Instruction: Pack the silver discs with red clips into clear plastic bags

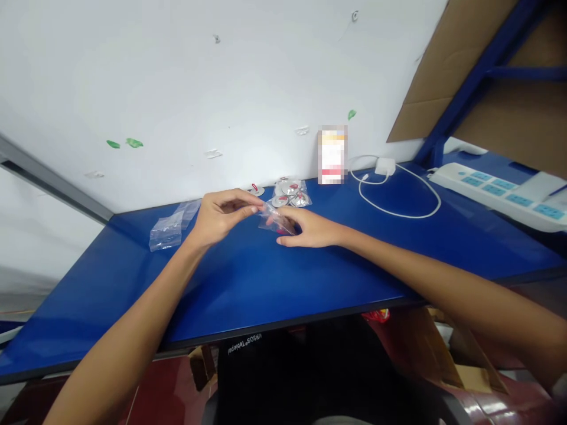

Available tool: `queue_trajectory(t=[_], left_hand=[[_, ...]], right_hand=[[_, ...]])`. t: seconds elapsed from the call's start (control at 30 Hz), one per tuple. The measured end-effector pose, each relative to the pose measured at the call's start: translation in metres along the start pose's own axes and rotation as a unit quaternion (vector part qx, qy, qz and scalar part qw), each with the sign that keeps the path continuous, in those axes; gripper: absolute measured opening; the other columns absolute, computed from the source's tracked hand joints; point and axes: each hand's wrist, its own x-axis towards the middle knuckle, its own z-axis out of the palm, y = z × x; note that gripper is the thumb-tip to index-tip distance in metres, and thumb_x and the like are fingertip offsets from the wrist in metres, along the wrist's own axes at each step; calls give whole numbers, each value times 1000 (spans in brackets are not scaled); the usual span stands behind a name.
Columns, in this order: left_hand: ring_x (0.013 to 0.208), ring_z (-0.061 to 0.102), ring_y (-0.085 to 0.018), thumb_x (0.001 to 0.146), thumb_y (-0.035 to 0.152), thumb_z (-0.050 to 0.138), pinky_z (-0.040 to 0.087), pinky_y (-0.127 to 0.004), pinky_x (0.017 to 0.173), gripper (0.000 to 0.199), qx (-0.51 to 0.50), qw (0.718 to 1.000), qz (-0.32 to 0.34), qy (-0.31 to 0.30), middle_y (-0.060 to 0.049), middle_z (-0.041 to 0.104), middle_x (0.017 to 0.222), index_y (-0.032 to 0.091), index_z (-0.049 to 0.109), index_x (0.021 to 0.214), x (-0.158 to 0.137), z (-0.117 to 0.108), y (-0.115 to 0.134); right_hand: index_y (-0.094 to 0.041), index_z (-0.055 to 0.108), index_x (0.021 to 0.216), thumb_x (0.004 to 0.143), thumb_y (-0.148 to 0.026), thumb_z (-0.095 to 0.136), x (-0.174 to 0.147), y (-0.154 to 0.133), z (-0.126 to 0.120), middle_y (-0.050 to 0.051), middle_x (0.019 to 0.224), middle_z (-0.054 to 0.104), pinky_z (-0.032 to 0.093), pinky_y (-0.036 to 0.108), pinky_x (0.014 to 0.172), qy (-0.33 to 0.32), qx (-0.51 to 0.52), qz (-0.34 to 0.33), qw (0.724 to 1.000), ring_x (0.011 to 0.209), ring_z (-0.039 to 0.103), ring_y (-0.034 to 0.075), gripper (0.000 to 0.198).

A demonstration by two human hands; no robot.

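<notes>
- From my remote seat I see the clear bag (273, 219) in the air between the two hands, above the middle of the blue surface (266, 289).
- It looks small, thin and transparent, its plastic creased and catching pale glints of light; fingers show through it.
- A bit of red shows at its lower edge, but I cannot make out what that belongs to.
- My left hand (216, 219) pinches the upper left corner of the bag between thumb and fingertips.
- My right hand (313, 229) meets the bag from the other side, fingers curled at the plastic and thumb standing apart below; I cannot tell whether it grips.
- Just behind the hands I see a cluster of bagged discs (290, 190), round and silvery grey with red loops, in shiny clear plastic.
- Beside that cluster, a loose disc (257, 190) with a red loop lies near the wall (177, 88), partly hidden by my left hand.
- To the left of the left hand, flat clear bags (167, 231) lie wrinkled and overlapping on the surface.
- Farther right I see a white cable (416, 216) looped near a white power strip (500, 192).
</notes>
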Motion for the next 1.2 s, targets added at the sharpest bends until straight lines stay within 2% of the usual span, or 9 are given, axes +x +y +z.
queue_trajectory(t=[0.2,0.33,0.4,0.53,0.67,0.83,1.0,1.1,1.2], left_hand=[[99,81,-27,92,38,83,65,-41,95,19,35,998,-20,57,-11,85,99,22,87,100,5,-7,-5],[96,79,-29,94,33,68,62,-40,91,23,244,961,-94,94,-7,85,101,22,86,103,12,-36,-22],[95,77,-30,93,32,65,58,-43,96,24,361,923,-116,65,-6,85,104,23,85,103,14,-53,-33],[102,74,-35,94,40,67,54,-46,98,32,456,879,-141,-6,-14,81,119,20,81,114,14,-74,-54],[105,72,-36,98,52,62,53,-44,95,46,470,864,-178,-35,-19,78,121,16,75,123,13,-73,-70],[101,70,-35,100,47,57,51,-43,91,32,490,850,-190,-45,-17,78,110,20,74,102,15,-73,-82],[93,72,-32,92,43,67,52,-42,89,22,434,879,-195,23,-11,77,96,21,69,96,15,-72,-73],[91,76,-27,93,46,70,58,-40,85,27,237,940,-232,80,-9,79,104,22,61,98,15,-62,-58],[92,78,-24,91,50,77,62,-38,83,36,46,966,-244,75,-11,79,109,21,55,97,14,-48,-41]], right_hand=[[-23,58,97,91,-32,76,-1,1,-3,2,96,63,47,35,74,27,-97,-6,995,83,57,21,21],[-23,55,96,89,-28,75,-4,-1,-4,3,102,66,46,35,75,32,-133,-2,991,85,60,21,22],[-23,56,98,87,-28,76,-6,-3,-5,4,104,69,46,36,75,29,-148,12,988,86,62,21,23],[-24,61,103,86,-33,77,-7,-4,-6,4,100,73,44,36,71,11,-161,49,986,82,66,23,25],[-24,62,104,87,-34,77,-8,-4,-6,5,98,75,42,36,67,17,-190,54,980,82,67,24,26],[-24,62,106,87,-35,78,-7,-2,-5,6,101,75,43,37,68,26,-211,50,976,85,68,26,27],[-24,61,111,88,-39,79,-7,3,-5,7,106,75,45,38,70,49,-218,49,973,88,69,27,34],[-24,60,112,89,-39,78,-7,4,-5,7,109,74,45,38,71,59,-226,48,971,90,69,27,33],[-24,59,112,90,-39,78,-8,4,-6,7,108,74,44,37,71,70,-235,52,968,92,68,27,33]])
